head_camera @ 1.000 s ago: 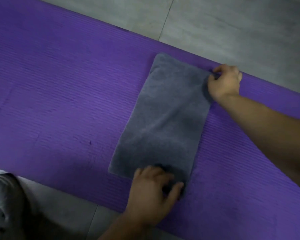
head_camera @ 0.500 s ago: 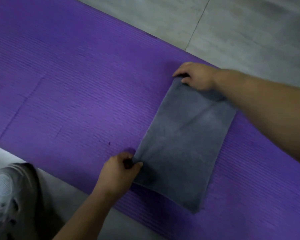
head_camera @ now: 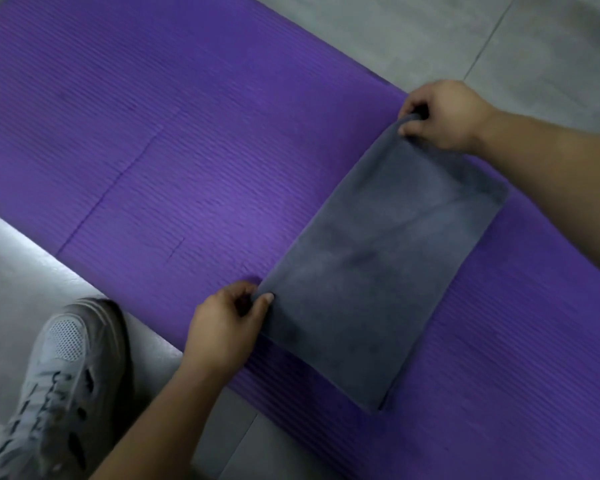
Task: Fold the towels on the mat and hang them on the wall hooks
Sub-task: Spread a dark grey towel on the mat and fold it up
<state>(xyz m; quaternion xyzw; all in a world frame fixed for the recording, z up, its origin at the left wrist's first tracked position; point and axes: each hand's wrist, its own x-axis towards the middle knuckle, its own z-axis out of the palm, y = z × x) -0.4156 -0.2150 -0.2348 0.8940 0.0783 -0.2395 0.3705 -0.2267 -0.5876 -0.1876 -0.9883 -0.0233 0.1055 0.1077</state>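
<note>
A grey towel [head_camera: 381,271], folded into a long rectangle, lies flat on the purple ribbed mat [head_camera: 187,150] at the right of the view. My left hand [head_camera: 226,327] pinches the towel's near left corner between thumb and fingers. My right hand [head_camera: 440,114] grips the far left corner, which is lifted slightly off the mat. The towel's right edge and near right corner lie flat. No wall hooks are in view.
Grey floor tiles [head_camera: 430,36] run beyond the mat's far edge, and more tiles [head_camera: 18,271] lie at its near edge. A grey and white shoe [head_camera: 59,382] stands on the floor at the lower left, beside my left forearm.
Both hands went from the towel's right-hand corners to its left-hand corners and took hold of them. The far left corner has since lifted a little.
</note>
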